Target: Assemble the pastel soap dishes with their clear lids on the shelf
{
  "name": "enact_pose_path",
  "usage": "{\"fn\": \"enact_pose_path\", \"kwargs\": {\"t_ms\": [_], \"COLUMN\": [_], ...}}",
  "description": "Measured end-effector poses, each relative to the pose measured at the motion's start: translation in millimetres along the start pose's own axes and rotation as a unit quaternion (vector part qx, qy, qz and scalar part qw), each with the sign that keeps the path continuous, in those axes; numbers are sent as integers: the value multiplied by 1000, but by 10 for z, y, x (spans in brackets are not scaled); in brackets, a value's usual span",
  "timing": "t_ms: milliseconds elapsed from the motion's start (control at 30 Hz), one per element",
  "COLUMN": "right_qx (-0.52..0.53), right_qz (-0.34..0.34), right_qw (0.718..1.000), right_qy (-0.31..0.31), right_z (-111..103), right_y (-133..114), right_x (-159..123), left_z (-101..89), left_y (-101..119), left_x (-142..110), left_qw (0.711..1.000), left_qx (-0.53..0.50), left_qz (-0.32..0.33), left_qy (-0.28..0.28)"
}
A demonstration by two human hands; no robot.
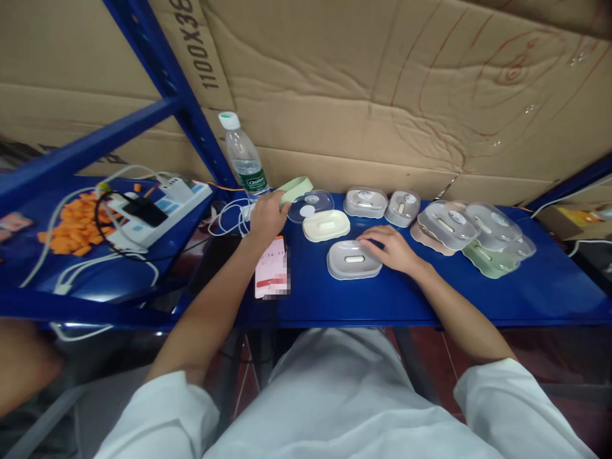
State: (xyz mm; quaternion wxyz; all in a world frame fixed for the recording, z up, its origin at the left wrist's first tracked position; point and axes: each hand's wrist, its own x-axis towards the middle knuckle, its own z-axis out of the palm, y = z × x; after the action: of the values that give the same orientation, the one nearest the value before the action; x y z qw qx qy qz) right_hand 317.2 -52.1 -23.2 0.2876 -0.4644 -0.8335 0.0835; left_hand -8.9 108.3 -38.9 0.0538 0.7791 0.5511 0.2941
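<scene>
My left hand (268,220) is closed on the near left end of a light green soap box part (297,189), reaching past the phone. Beside that part lie a clear oval lid (322,201) with a round white label and a cream soap tray (327,227). At the table's middle, a grey soap box (354,269) sits flat, a pale bar-shaped piece at its centre. My right hand (389,247) has its thumb and fingers on the far right rim of this grey box. The fingertips of my left hand are partly hidden.
Several lidded soap boxes (447,224) are stacked at the right, and two grey ones (366,203) stand at the back. A water bottle (246,156), a phone (271,268) and white cables are left. Orange pieces (79,223) and a power strip (162,213) lie beyond the blue post.
</scene>
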Motion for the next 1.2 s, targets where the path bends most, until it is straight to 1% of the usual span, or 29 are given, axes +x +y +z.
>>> {"fn": "enact_pose_path", "kwargs": {"t_ms": [67, 200, 300, 367, 433, 500, 567, 733, 833, 867, 933, 1033, 1100, 1167, 1200], "right_qx": [-1, -9, -18, -26, -37, -45, -46, -42, -33, -31, -31, -35, -35, -33, -31], "right_qz": [5, 11, 11, 11, 12, 12, 13, 15, 4, 4, 10, 9, 2, -2, -2], "right_qw": [1000, 1000, 1000, 1000, 999, 996, 995, 998, 999, 999, 999, 999, 999, 999, 999], "right_qy": [6, 5, -4, 4, 37, 79, 93, 55, 31, 27, 27, 20, 8, -7, -14], "right_z": [3, 0, 1, -7, -32, -69, -108, -161, -169, -168, -158, -121, -91, -66, -56], "right_y": [13, 55, 57, 37, 15, 8, 18, 27, -18, -30, -36, -5, 13, 9, -1], "right_x": [3, -1, -9, -14, -17, -20, -27, -52, -55, -53, -48, -46, -48, -49, -48], "left_z": [5, 0, -9, -24, -44, -66, -87, -171, -215, -219, -202, -126, -67, -36, -37], "left_y": [-30, -30, -4, 38, 108, 199, 304, 608, 736, 743, 689, 470, 299, 174, 142], "left_x": [15, 4, -13, -30, -57, -100, -161, -394, -496, -501, -457, -290, -169, -88, -70], "left_qw": [1000, 999, 999, 997, 990, 978, 968, 947, 930, 931, 944, 974, 987, 992, 993], "left_qx": [-2, -10, -16, -30, -54, -74, -78, -85, -104, -99, -69, -15, 6, 5, -2], "left_qz": [0, 17, 26, 59, 128, 196, 237, 300, 337, 338, 311, 222, 161, 125, 120], "left_qy": [2, 33, 34, 40, 37, 16, -15, -83, -102, -101, -81, -37, -20, -20, -22]}}
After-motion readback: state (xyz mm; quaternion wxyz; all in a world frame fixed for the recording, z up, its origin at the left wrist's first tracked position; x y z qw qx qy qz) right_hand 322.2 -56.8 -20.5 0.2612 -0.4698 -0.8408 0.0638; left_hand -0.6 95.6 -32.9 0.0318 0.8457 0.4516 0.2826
